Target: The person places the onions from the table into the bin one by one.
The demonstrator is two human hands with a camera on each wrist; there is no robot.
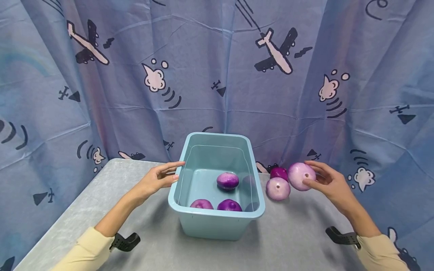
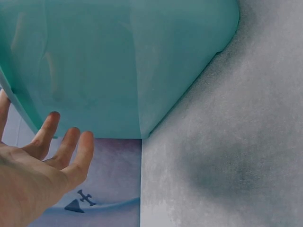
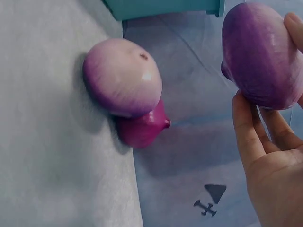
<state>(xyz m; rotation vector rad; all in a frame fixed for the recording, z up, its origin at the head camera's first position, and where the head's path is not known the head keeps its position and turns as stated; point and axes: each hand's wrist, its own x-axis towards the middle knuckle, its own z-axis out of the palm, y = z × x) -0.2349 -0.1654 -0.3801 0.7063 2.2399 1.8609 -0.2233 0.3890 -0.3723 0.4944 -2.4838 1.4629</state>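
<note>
A light blue plastic bin [image 1: 217,225] stands on the table. Inside it lie three purple onions, one [image 1: 228,181] toward the middle and two partly hidden behind the near wall. My left hand [image 1: 156,180] touches the bin's left rim with its fingertips, its fingers spread apart in the left wrist view. To the right of the bin, my right hand [image 1: 331,185] holds a pale purple onion [image 1: 298,176] between thumb and fingers, raised off the table in the right wrist view. Beside it, a whitish-purple onion [image 3: 122,78] rests against a magenta onion [image 3: 141,131].
The grey table [image 1: 142,233] ends just behind the bin and the loose onions. A blue curtain [image 1: 203,75] printed with airplanes hangs behind and at both sides. Black straps [image 1: 125,242] circle both wrists below the yellow sleeves.
</note>
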